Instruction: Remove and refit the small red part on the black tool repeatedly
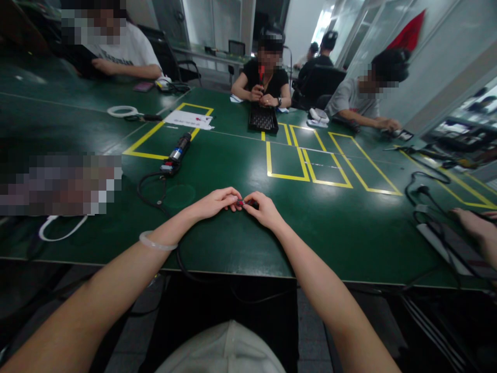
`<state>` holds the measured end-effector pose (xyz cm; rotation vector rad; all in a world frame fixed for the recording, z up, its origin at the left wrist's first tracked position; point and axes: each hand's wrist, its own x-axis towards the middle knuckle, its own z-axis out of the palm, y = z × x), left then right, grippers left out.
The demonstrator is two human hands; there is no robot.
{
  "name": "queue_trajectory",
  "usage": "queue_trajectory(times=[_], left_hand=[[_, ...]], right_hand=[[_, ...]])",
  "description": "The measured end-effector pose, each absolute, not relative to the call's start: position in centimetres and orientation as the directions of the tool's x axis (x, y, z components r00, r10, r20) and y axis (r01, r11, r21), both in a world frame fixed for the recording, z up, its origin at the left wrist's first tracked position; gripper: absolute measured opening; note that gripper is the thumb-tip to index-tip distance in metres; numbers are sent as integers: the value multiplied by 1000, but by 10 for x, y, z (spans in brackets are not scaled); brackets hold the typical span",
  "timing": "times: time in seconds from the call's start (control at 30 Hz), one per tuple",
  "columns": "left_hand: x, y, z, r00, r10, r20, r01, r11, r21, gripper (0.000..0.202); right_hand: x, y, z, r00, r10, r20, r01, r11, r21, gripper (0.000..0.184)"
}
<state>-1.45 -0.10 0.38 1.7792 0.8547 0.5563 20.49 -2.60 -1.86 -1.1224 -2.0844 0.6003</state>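
Observation:
My left hand and my right hand rest on the green table with their fingertips pinched together. Between them they hold a small red and black part, too small to name. A pale bangle circles my left wrist. Both forearms reach in from the near table edge.
An electric tool with a black cable lies left of my hands inside yellow tape lines. A black tray sits in front of a person across the table. Other people sit around. A power strip and another person's hand are at right.

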Motion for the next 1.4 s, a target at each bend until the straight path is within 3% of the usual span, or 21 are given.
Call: queue_trajectory(times=[0.23, 0.43, 0.63, 0.8, 1.0, 1.1, 1.23, 1.4], left_hand=[[-14, -1, 3, 665, 746, 16, 229, -225, 947, 30], [-15, -1, 1, 646, 763, 34, 247, -250, 936, 27], [-15, 0, 0, 639, 769, 31, 276, -266, 924, 26], [-14, -1, 2, 639, 769, 9, 309, -267, 913, 26], [-14, -2, 5, 641, 767, 37, 348, -334, 876, 30], [-19, 3, 8, 582, 809, 80, 462, -410, 787, 34], [-41, 17, 14, 370, 899, 233, 745, -437, 503, 34], [-87, 36, 20, -92, 928, 361, 971, 3, 239, 52]], right_hand=[[203, -28, -18, -379, 867, 324, 481, 483, -731, 5], [203, -29, -16, -387, 875, 289, 469, 457, -756, 20], [203, -27, -17, -395, 872, 289, 450, 458, -767, 10], [202, -27, -19, -402, 859, 316, 438, 484, -757, 18], [202, -28, -17, -397, 857, 328, 468, 497, -731, 13], [204, -28, -16, -370, 875, 312, 473, 466, -747, 13], [205, -28, -15, -342, 892, 297, 482, 437, -760, 12], [204, -28, -15, -348, 893, 285, 470, 429, -771, 11]])
